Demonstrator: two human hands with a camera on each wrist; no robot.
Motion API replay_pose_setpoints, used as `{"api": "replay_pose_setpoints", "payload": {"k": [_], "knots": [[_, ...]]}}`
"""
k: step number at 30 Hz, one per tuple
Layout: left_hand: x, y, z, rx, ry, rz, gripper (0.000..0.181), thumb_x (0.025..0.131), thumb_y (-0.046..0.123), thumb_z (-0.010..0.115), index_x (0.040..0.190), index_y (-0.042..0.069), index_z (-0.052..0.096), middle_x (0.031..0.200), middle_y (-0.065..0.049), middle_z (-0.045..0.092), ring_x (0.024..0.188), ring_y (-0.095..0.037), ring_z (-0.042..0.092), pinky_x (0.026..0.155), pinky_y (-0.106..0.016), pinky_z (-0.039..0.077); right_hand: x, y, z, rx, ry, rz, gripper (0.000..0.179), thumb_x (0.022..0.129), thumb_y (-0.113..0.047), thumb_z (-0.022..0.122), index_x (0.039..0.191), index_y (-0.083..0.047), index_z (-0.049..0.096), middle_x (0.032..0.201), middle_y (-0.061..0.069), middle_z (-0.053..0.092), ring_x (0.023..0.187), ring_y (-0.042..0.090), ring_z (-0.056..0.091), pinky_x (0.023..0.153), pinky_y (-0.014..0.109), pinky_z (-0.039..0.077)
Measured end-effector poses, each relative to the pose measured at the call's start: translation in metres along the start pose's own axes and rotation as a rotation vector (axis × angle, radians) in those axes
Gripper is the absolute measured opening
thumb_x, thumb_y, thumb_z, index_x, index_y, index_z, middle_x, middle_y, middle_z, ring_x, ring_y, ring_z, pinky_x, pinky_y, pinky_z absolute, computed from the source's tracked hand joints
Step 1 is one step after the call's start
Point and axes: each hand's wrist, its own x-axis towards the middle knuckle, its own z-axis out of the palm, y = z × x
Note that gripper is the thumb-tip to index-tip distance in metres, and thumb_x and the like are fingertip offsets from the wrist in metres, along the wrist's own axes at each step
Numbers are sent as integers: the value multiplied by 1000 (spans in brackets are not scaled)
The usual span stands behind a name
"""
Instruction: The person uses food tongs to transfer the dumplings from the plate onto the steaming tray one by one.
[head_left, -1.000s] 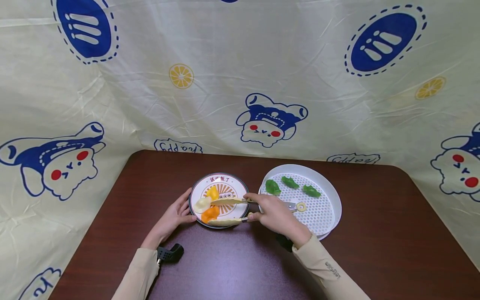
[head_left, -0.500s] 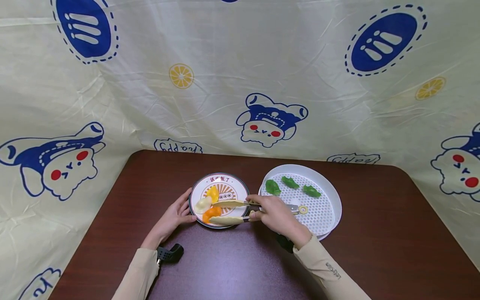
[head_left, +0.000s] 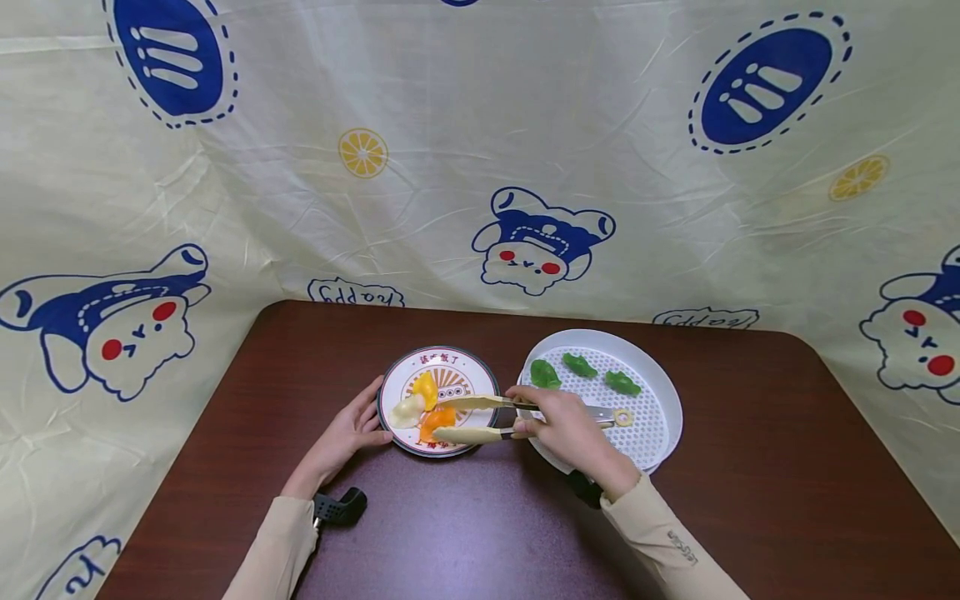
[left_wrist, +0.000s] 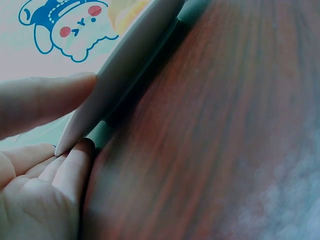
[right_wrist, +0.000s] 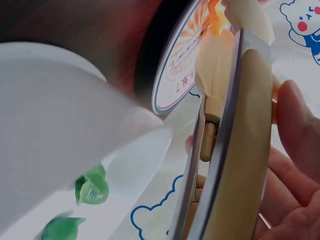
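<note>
I see left hand [head_left: 339, 435] gripping the printed plate [head_left: 474, 377] by its rim, right hand [head_left: 567, 427] holding tongs [head_left: 472, 435], tips apart at the orange piece [head_left: 437, 423] on it, contact unclear. Plate's just left of the white perforated tray [head_left: 666, 396].

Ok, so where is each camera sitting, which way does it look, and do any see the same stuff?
Head: sits on the head, looks forward and down at the table; left hand, right hand and sleeves show.
Left wrist: sits on that wrist, looks at the plate edge; left fingers show.
Right wrist: sits on that wrist, looks along the tongs; right fingers show.
Shared: head and right wrist both see the plate, tongs and green leaves.
</note>
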Motion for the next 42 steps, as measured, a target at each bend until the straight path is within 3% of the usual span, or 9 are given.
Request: {"api": "replay_pose_setpoints", "payload": {"k": [8,23,33,42], "knots": [[0,1,0,18,1,-6,95,81,-10,67,153,4,7,158,-15,6,142,-27,16,102,-25,35,-3,2,-6,-15,-10,13,41,77,-12,78,116,-5,67,106,7,69,94,27,64,80,45,51],[-1,1,0,23,1,-4,95,81,-9,67,153,4,7,158,-15,6,142,-27,16,102,-22,35,-11,10,-31,-12,68,35,43,77,-11,78,118,-6,66,109,7,69,96,29,63,82,53,45],[-1,0,1,15,1,-11,95,81,-9,67,153,5,7,158,-15,6,141,-28,17,103,-23,34,-22,21,-54,-14,107,40,43,77,-8,77,118,-2,65,109,10,68,97,29,63,80,48,48],[0,0,0,23,6,-18,95,81,-8,67,154,6,8,158,-15,7,141,-28,18,104,-26,32,-37,30,-75,-28,157,106,43,78,-8,77,119,-4,65,107,11,68,93,28,61,75,44,46]]}}
